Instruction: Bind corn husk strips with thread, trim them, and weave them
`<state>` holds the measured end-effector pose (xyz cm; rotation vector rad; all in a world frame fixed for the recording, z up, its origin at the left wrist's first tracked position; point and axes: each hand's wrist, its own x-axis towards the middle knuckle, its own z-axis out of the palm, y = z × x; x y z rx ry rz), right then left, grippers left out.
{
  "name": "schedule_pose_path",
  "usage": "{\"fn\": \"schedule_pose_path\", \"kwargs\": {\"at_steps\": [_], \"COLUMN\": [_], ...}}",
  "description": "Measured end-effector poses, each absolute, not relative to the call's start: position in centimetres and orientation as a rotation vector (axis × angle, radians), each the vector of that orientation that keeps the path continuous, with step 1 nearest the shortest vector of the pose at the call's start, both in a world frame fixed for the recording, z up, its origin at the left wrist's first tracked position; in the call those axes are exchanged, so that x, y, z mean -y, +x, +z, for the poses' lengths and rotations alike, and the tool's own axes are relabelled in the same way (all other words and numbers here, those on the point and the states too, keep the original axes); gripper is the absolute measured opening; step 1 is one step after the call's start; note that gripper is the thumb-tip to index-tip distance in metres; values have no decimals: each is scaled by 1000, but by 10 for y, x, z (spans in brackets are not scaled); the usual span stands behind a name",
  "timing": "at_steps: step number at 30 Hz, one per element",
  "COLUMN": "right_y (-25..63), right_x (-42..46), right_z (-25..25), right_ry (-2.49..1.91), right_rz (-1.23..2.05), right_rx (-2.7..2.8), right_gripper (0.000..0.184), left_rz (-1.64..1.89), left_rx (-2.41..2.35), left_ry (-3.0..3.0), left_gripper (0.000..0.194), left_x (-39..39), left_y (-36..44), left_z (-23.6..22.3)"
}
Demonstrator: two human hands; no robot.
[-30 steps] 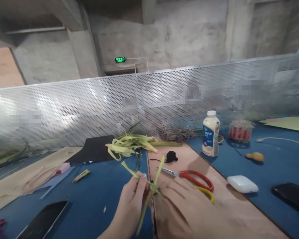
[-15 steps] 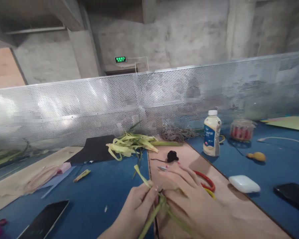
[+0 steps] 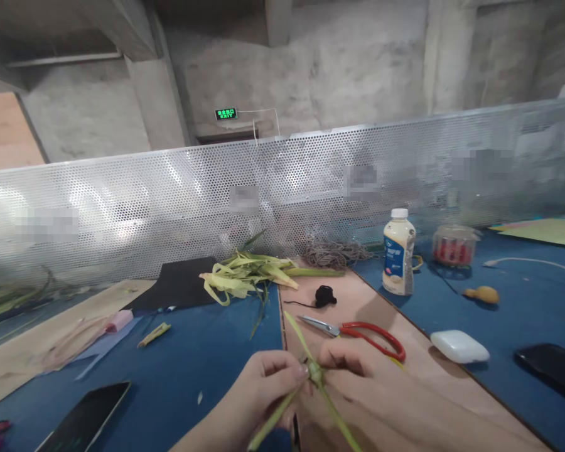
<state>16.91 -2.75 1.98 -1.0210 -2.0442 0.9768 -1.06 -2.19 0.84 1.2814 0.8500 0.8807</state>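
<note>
Between my two hands is a small knotted piece of green leaf strips (image 3: pixel 316 374), with strips sticking out upward and two more trailing toward me. My left hand (image 3: pixel 272 383) pinches it from the left, thumb and fingertips pressed at the knot. From the other side my right hand (image 3: pixel 362 376) is closed with curled fingers at the knot's edge; its fingertips are partly hidden. Just beyond the right hand lie red-handled scissors (image 3: pixel 370 333), blades pointing left. A small ball of black thread (image 3: pixel 326 295) sits past them on the pinkish board (image 3: pixel 353 298).
A heap of green leaves (image 3: pixel 249 273) lies at the back, beside a black sheet (image 3: pixel 183 282) and a tangle of cord (image 3: pixel 332 254). To the right stand a bottle (image 3: pixel 398 254), a white case (image 3: pixel 459 347) and a black object (image 3: pixel 550 370). A phone (image 3: pixel 87 417) lies left.
My right hand has drawn back and curled its fingers, uncovering the scissors. The knotted leaf piece now shows more fully, and its upper strip has swung to the right.
</note>
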Motion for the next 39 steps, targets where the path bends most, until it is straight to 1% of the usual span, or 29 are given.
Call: {"fn": "schedule_pose_path", "kwargs": {"at_steps": [3, 5, 7, 10, 13, 17, 19, 24, 26, 32, 39], "right_y": [170, 170, 171, 172, 172, 170, 168, 160, 159, 159, 164], "right_x": [23, 22, 22, 25, 28, 27, 25, 23, 23, 19, 14], "right_z": [22, 24, 26, 31, 33, 27, 25, 26, 28, 21, 19], "right_ry": [-922, -868, -822, -832, -942, -1015, -946, -734, -777, -1059, -1176], "right_rz": [1273, 1406, 1477, 1597, 1580, 1486, 1516, 1637, 1620, 1497, 1463], "right_rx": [1959, 1903, 1907, 1928, 1906, 1857, 1809, 1764, 1753, 1748, 1750], "right_gripper": [21, 25, 23, 15, 12, 18, 20, 17, 17, 16, 19], "left_rz": [885, 872, 853, 815, 797, 806, 794, 838, 857, 866, 844], "left_rx": [-722, -650, -609, -610, -621, -644, -681, -705, -722, -793, -883], "left_ry": [1153, 1100, 1066, 1068, 1118, 1123, 1104, 1062, 1056, 1107, 1236], "left_gripper": [34, 32, 30, 26, 25, 25, 25, 17, 17, 26, 25], "left_x": [19, 18, 18, 21, 25, 24, 23, 22, 21, 12, 4], "left_y": [-11, -14, -17, -20, -19, -16, -15, -11, -9, -9, -11], "left_z": [5, 3, 2, 6, 9, 5, 4, 9, 9, 1, -2]}}
